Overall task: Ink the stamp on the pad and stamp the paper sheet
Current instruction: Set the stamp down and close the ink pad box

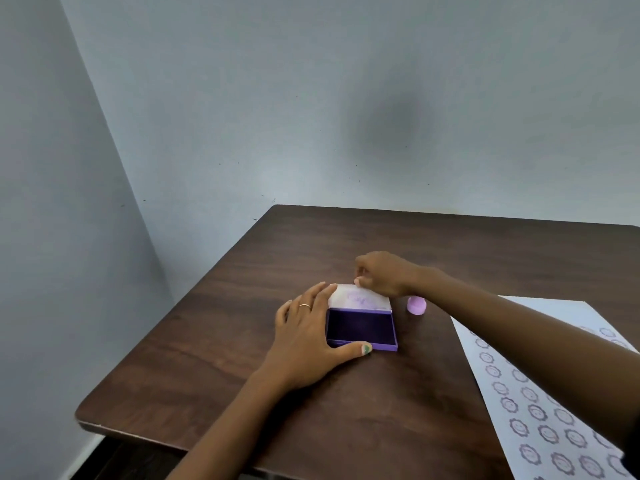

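Note:
A purple ink pad (360, 328) lies open in the middle of the brown table (242, 341), its dark pad facing up. Its pale lid (358, 298) is tipped back behind it. My left hand (306, 336) grips the pad's left side, thumb along the front edge. My right hand (384, 273) pinches the lid's far right edge. A small pink stamp (416, 305) stands on the table just right of the pad, apart from both hands. The white paper sheet (540, 403) lies at the right, covered with several purple flower-shaped prints.
Grey walls stand behind and to the left of the table. The table's left corner and front edge are in view at the lower left. My right forearm crosses over the paper sheet.

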Action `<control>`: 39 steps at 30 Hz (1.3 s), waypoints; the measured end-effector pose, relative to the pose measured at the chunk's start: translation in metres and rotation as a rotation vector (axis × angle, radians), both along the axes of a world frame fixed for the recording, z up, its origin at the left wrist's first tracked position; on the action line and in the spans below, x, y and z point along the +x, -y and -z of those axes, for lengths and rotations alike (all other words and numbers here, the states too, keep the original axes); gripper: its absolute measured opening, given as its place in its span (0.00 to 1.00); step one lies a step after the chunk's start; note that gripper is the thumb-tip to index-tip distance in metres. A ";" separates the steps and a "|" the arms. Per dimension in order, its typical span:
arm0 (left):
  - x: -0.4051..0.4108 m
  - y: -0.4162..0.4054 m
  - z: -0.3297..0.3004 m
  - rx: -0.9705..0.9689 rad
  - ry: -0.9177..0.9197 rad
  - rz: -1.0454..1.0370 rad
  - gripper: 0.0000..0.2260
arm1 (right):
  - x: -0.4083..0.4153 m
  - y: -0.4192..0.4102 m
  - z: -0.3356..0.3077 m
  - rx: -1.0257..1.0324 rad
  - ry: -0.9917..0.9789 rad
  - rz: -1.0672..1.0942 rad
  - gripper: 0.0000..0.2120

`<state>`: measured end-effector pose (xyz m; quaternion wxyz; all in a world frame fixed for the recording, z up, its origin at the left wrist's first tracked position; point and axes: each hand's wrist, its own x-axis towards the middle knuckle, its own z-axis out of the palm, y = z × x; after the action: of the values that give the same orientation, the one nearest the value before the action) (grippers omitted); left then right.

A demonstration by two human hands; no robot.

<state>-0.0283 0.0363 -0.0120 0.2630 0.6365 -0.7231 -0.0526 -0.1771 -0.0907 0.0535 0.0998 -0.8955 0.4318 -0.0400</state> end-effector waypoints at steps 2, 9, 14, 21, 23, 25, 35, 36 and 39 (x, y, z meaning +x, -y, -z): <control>0.000 0.001 0.000 0.021 0.015 -0.004 0.43 | 0.001 0.000 0.000 0.033 0.021 0.004 0.08; 0.001 0.003 0.001 0.046 0.035 0.003 0.40 | 0.000 -0.003 -0.001 0.092 0.060 0.012 0.07; 0.002 0.002 0.001 0.061 0.044 0.003 0.35 | 0.001 -0.005 -0.002 0.098 0.082 0.003 0.07; 0.002 0.002 0.001 0.052 0.052 0.000 0.35 | -0.003 -0.004 -0.011 0.042 0.115 -0.023 0.07; 0.002 0.002 0.001 0.037 0.055 -0.005 0.35 | -0.007 -0.003 -0.011 0.026 0.130 -0.007 0.06; 0.002 0.001 0.001 0.035 0.058 -0.006 0.35 | -0.010 -0.004 -0.012 0.022 0.159 0.006 0.06; 0.001 0.000 0.001 0.045 -0.032 -0.045 0.51 | -0.027 -0.032 -0.019 -0.032 0.298 -0.008 0.04; 0.001 0.001 0.001 0.064 -0.027 -0.049 0.53 | -0.028 -0.036 -0.019 -0.036 0.316 -0.009 0.04; 0.001 0.002 0.001 0.096 -0.020 -0.035 0.52 | -0.029 -0.045 -0.017 -0.046 0.366 -0.018 0.04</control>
<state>-0.0271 0.0339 -0.0129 0.2404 0.6603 -0.7059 -0.0889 -0.2059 -0.0452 0.0706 0.1564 -0.8792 0.3974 -0.2115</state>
